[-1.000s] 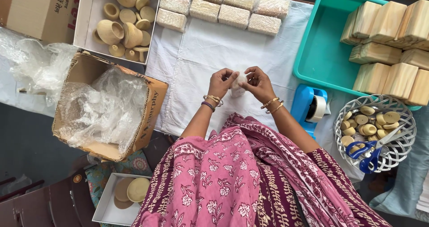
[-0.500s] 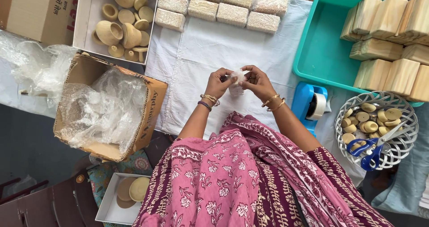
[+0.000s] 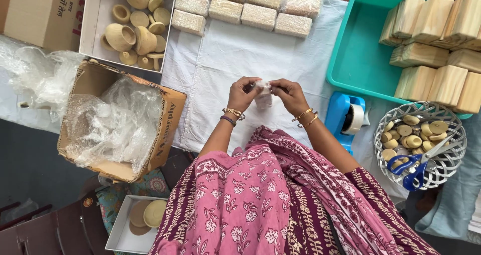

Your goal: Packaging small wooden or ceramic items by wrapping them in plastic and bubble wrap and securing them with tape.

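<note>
Cloth: white sheet is covering the table.
Tray: teal tub is holding wooden blocks.
Left hand: fingers are closing on the small wrapped item, above the cloth.
Right hand: fingers are pinching the same item.

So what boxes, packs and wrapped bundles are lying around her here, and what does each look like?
Brown cardboard box, left of her arms, open, stuffed with clear plastic wrap.
White open box, top left, holding small wooden pots.
Closed brown carton, far top left corner, print on its side.
Plastic-wrapped beige blocks, rowed along the top.
Small white-wrapped item, held by both hands.
</note>
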